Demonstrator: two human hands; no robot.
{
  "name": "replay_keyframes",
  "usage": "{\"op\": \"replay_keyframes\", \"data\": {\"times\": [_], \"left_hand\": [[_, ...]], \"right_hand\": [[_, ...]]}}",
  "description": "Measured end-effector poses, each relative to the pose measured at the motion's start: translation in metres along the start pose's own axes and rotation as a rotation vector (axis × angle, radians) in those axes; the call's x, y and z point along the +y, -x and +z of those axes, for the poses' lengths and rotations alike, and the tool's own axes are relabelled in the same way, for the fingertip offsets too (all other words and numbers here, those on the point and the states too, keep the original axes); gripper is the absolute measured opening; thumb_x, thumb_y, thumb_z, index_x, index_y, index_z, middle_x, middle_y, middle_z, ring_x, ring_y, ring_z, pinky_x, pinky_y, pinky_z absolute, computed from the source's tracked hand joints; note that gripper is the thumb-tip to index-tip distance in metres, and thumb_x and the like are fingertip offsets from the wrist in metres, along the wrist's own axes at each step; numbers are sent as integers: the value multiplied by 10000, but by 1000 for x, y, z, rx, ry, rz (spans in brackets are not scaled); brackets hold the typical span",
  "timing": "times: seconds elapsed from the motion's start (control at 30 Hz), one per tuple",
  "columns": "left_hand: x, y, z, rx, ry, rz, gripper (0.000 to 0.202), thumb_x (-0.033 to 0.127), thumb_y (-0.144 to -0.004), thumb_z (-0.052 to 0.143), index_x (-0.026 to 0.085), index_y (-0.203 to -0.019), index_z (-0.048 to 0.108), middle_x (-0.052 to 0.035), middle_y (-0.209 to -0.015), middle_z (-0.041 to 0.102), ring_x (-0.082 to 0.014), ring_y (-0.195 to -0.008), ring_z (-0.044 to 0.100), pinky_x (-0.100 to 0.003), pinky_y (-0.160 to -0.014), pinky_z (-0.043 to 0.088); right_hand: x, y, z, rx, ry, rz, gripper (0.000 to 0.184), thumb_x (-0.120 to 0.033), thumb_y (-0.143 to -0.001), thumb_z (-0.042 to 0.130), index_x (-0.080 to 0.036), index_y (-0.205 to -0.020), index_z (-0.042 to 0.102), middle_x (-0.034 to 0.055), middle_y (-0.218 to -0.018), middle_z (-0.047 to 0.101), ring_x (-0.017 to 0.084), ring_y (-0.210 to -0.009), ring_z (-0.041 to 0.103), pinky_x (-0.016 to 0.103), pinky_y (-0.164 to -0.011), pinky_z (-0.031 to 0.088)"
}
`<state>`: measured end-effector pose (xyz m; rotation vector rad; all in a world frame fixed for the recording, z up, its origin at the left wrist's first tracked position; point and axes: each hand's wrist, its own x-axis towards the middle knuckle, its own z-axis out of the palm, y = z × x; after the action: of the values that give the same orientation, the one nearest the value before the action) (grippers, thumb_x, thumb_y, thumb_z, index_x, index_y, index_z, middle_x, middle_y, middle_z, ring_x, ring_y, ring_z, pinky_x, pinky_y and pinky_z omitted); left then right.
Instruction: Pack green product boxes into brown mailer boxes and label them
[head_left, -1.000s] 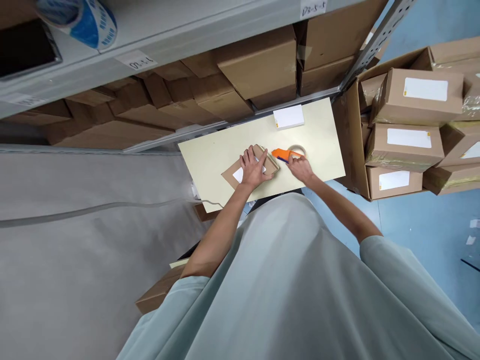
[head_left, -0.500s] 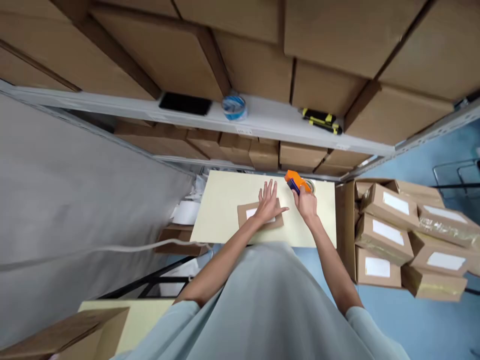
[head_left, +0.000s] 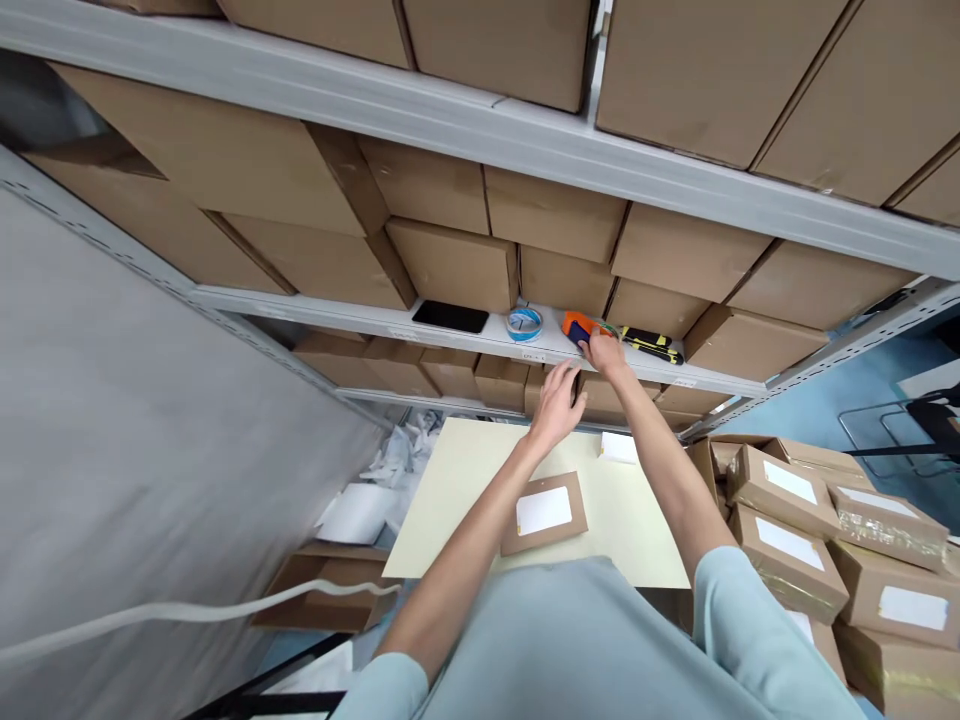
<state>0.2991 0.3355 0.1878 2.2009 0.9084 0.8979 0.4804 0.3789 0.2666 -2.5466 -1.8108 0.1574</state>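
Observation:
My right hand grips an orange and dark-blue tape dispenser at the grey shelf, between a roll of blue-and-white tape and black-and-yellow utility knives. My left hand is raised over the far part of the table, fingers loosely curled and apart, holding nothing. Below it, a small flat cardboard box with a white label lies on the pale yellow table. A white slip of paper rests near the table's back edge, close to my right forearm.
Shelves full of brown boxes rise in front, with a black phone on the shelf edge. Labelled parcels are piled at the right. White wrapping material and a pale cable lie at the left.
My right hand has carried the tape dispenser from above the table up to the shelf. My left hand has lifted off the labelled box. The view has tilted upward.

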Motion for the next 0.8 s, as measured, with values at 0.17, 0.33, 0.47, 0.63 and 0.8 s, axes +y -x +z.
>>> {"op": "replay_keyframes", "data": {"times": [0.17, 0.33, 0.47, 0.63, 0.8], "left_hand": [[-20, 62, 4, -36, 62, -119, 557, 311, -1048, 610, 236, -1600, 605, -159, -1750, 528, -352, -1662, 465, -584, -1375, 413], [-34, 110, 9, -70, 76, -234, 546, 311, -1027, 627, 236, -1568, 622, -167, -1731, 547, -367, -1655, 477, -604, -1371, 416], [-56, 162, 4, -25, 40, -345, 575, 337, -1016, 634, 227, -1579, 601, -176, -1742, 523, -359, -1671, 455, -570, -1390, 399], [-90, 245, -2, -60, -23, -734, 802, 363, -921, 736, 136, -1649, 488, -249, -1708, 529, -416, -1675, 442, -588, -1407, 363], [-98, 305, 6, -325, 34, -1004, 914, 507, -814, 877, 103, -1558, 533, -307, -1633, 598, -469, -1615, 515, -581, -1333, 449]], "right_hand": [[-1, -7, 10, 11, 45, -16, 512, -350, -1162, 438, 17, -1514, 500, 344, -1324, 773, 376, -1267, 765, 478, -1154, 489], [7, 1, 10, 94, 38, -96, 487, -275, -1107, 512, 32, -1482, 561, 351, -1491, 662, 392, -1385, 651, 514, -1246, 416], [26, 43, 31, 327, -103, -188, 532, -354, -1153, 436, -39, -1567, 546, 308, -1566, 604, 401, -1451, 577, 544, -1244, 435], [52, 160, 138, 228, -437, -67, 588, -551, -1174, 366, -131, -1478, 643, 261, -1439, 710, 382, -1374, 667, 551, -1184, 529], [61, 286, 248, -167, -811, 299, 812, -777, -1120, 335, -121, -1430, 700, 267, -1409, 767, 347, -1295, 751, 507, -1083, 627]]}}
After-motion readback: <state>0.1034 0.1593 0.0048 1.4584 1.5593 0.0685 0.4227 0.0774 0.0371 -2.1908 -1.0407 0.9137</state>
